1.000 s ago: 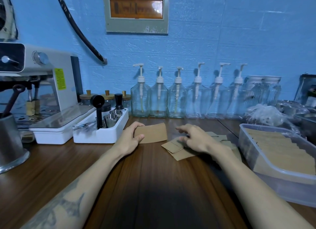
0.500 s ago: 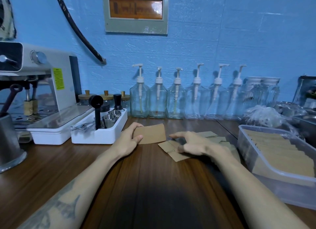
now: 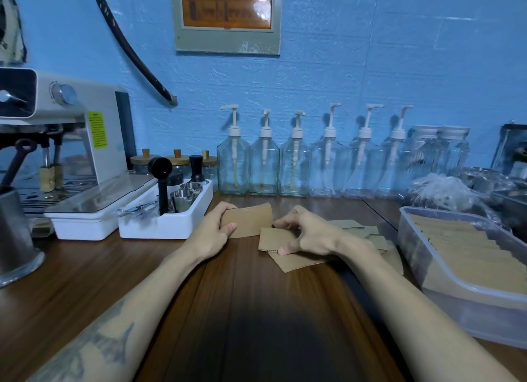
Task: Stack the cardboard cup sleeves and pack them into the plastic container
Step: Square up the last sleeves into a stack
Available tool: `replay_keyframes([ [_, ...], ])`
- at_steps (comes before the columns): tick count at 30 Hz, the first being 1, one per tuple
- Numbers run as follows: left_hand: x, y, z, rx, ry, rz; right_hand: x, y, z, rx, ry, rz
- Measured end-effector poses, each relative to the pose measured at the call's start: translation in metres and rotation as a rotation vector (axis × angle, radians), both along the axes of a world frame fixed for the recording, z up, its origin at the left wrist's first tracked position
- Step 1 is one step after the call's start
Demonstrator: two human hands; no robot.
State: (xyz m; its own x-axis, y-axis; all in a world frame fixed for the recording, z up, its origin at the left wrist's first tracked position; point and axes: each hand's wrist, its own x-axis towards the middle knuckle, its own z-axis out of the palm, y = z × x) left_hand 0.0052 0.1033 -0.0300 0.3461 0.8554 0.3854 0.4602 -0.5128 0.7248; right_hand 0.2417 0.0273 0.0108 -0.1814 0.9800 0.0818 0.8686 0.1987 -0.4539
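Note:
My left hand (image 3: 214, 233) holds a small stack of flat brown cardboard sleeves (image 3: 251, 220) upright on its edge on the wooden counter. Just to its right, my right hand (image 3: 308, 234) pinches one loose sleeve (image 3: 272, 239) between thumb and fingers, lifting its left end off a scattered pile of sleeves (image 3: 313, 260). More of that pile (image 3: 379, 243) spreads behind my right wrist. At the right stands the clear plastic container (image 3: 467, 287), holding a long row of sleeves (image 3: 462, 244) packed on edge.
A white tray of metal cups and a black tamper (image 3: 168, 210) sits left of my left hand, beside an espresso machine (image 3: 65, 153). Several glass pump bottles (image 3: 293, 167) line the blue wall. A steel jug (image 3: 14, 233) stands far left; a plastic bag (image 3: 442, 193) lies behind the container.
My right hand has slid left over the loose pile and closed thumb and fingers on one sleeve, raising its edge. The left hand has kept its stack still.

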Motion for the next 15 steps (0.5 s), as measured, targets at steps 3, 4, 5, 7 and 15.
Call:
replay_keyframes([
  [3,0.0000,-0.0001,-0.0002,0.009,0.005,-0.007,-0.0025,0.0008,0.0003,0.064,-0.022,0.008],
  [4,0.0000,-0.0001,-0.0003,0.011,0.007,-0.013,-0.0040,0.0010,0.0003,0.086,-0.047,0.009],
  [5,-0.0002,0.0000,-0.0004,0.011,0.010,-0.020,-0.0057,0.0012,0.0004,0.107,-0.066,0.011],
  [7,-0.0003,0.0002,-0.0006,0.004,0.018,-0.030,-0.0081,0.0016,0.0014,0.153,-0.039,0.017],
  [15,-0.0010,0.0017,-0.0007,-0.095,0.016,-0.101,-0.0077,0.0007,0.0072,0.365,0.309,-0.004],
])
